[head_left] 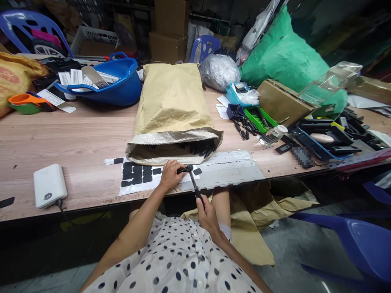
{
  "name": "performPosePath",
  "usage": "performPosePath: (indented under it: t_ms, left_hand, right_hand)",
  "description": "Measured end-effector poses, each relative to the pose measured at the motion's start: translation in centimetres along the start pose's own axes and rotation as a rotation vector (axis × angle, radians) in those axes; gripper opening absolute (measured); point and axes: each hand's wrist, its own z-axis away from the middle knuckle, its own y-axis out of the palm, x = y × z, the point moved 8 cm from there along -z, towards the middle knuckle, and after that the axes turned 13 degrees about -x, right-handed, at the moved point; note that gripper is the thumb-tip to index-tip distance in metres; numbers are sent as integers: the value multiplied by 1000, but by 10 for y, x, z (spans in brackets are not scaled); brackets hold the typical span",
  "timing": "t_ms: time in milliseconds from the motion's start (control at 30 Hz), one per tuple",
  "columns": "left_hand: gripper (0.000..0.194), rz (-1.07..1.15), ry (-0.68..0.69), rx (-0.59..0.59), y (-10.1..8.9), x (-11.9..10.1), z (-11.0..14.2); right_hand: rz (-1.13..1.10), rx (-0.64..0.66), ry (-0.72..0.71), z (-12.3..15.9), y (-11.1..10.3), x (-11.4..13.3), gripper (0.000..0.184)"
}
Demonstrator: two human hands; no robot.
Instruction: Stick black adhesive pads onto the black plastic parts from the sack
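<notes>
My right hand [207, 213] is closed around the black grip of a small hammer [193, 181], its shaft pointing away from me. The hammer head lies over or against a small black part [182, 170]; whether they touch I cannot tell. My left hand [171, 175] pinches that part at the table's front edge. Under it lies a white sheet with several black rounded stickers [137, 173]. A grey metal strip [232, 169] runs to the right. Just beyond my hands, a tan woven sack [174, 97] lies with its mouth towards me, dark pieces [207, 149] inside.
A white power bank [50, 185] with a cable sits on the left of the table [100, 134]. Behind it is a blue basin [122, 85] of paper slips. To the right are a green tray [259, 120], a clear bottle [273, 135] and a blue tray [324, 142] of black parts.
</notes>
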Motion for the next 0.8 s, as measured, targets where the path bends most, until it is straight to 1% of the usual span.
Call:
performPosePath:
  t_ms: [133, 267, 367, 533, 633, 800]
  left_hand:
    - [8, -4, -2, -3, -1, -2, 0]
    - [7, 9, 9, 6, -2, -3, 1]
    - [9, 26, 13, -5, -3, -1, 1]
    - [26, 69, 34, -49, -7, -1, 2]
    - [34, 57, 48, -65, -9, -2, 1]
    - [38, 42, 32, -71, -10, -3, -3]
  right_hand:
    - [-77, -42, 88, -1, -4, -12, 47]
    - [-189, -21, 218, 0, 4, -29, 52]
    - [-240, -11, 277, 1, 9, -36, 53]
    - [-270, 4, 309, 0, 11, -32, 52]
    - [-281, 16, 310, 0, 12, -27, 52]
    - [-288, 23, 300, -2, 12, -24, 52]
